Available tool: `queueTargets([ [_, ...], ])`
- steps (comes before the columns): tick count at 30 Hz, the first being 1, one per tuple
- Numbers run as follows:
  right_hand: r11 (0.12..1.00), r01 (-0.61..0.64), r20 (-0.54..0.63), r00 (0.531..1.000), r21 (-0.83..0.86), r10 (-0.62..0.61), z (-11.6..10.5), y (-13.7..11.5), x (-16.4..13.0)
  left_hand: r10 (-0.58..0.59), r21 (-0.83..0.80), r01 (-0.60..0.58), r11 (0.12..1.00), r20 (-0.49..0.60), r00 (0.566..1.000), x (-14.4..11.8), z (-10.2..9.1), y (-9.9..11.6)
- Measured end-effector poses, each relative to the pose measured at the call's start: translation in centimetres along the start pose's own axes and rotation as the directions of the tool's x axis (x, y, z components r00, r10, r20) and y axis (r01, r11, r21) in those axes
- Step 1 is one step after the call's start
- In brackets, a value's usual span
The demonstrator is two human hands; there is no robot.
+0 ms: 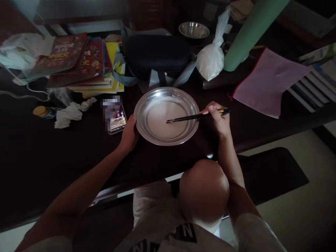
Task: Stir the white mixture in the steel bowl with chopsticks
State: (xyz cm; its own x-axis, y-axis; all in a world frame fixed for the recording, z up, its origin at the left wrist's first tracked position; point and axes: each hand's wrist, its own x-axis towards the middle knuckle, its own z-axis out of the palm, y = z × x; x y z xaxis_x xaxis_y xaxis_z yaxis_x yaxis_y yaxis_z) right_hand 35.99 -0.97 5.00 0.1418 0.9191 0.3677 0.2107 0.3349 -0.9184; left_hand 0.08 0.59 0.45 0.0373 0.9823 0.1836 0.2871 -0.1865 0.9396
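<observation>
A wide, shallow metal bowl (pixel 193 129) stands on the dark table in front of me. Inside it is a pale, milky liquid (pixel 160 124), with some white residue along the far wall. My left hand (pixel 130 134) grips the bowl's left rim, its thumb on the edge. Held in my closed right hand (pixel 219 119) is a pair of dark chopsticks (pixel 187 118) with gold-coloured ends. They slant leftward over the bowl's right rim, and their tips are in the liquid near the middle.
A lit phone (pixel 117 117) lies left of the bowl. Behind are a black case (pixel 157 52), a knotted bag of white powder (pixel 210 61), a green cylinder (pixel 252 38) and another metal bowl (pixel 194 30). Books (pixel 76 63) are stacked left; a pink pouch (pixel 270 82) lies right.
</observation>
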Motion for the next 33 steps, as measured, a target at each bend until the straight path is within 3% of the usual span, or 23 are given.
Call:
queueTargets([
  [5,0.999,0.019,0.029,0.999,-0.041,-0.018,0.0,0.1,0.0,0.084,0.187,-0.088,0.978,0.026,0.996,-0.1,-0.5,0.4],
  [8,1.0,0.008,-0.013,1.0,-0.016,-0.008,-0.1,0.2,0.0,0.089,0.18,-0.091,0.979,0.02,0.996,-0.1,-0.5,0.8],
  [13,1.0,0.023,0.065,0.998,-0.013,-0.022,0.0,0.1,0.0,0.098,0.168,-0.1,0.981,0.022,0.995,-0.1,-0.3,0.8],
  [17,1.0,0.02,-0.003,1.0,-0.001,-0.02,0.0,0.1,0.0,0.075,0.123,-0.075,0.99,0.007,0.997,0.0,-0.1,0.5],
  [21,1.0,0.025,0.074,0.997,0.003,-0.026,0.0,0.0,0.0,0.061,0.099,-0.059,0.993,-0.021,0.998,0.0,0.3,0.4],
  [23,0.999,0.031,0.058,0.998,-0.019,-0.029,-0.1,0.1,0.0,0.016,0.025,-0.014,1.0,-0.06,0.998,0.0,0.3,0.5],
  [26,1.0,0.015,-0.007,1.0,-0.014,-0.015,-0.2,0.1,0.0,0.055,0.099,-0.055,0.994,0.008,0.998,-0.1,0.0,0.8],
  [30,1.0,0.024,0.069,0.997,0.0,-0.024,-0.1,0.0,-0.1,0.098,0.171,-0.103,0.98,0.037,0.994,-0.1,-0.6,1.1],
  [33,0.999,0.038,0.029,0.999,-0.004,-0.038,-0.1,0.1,-0.1,0.094,0.173,-0.099,0.98,0.037,0.995,-0.1,-0.6,1.1],
])
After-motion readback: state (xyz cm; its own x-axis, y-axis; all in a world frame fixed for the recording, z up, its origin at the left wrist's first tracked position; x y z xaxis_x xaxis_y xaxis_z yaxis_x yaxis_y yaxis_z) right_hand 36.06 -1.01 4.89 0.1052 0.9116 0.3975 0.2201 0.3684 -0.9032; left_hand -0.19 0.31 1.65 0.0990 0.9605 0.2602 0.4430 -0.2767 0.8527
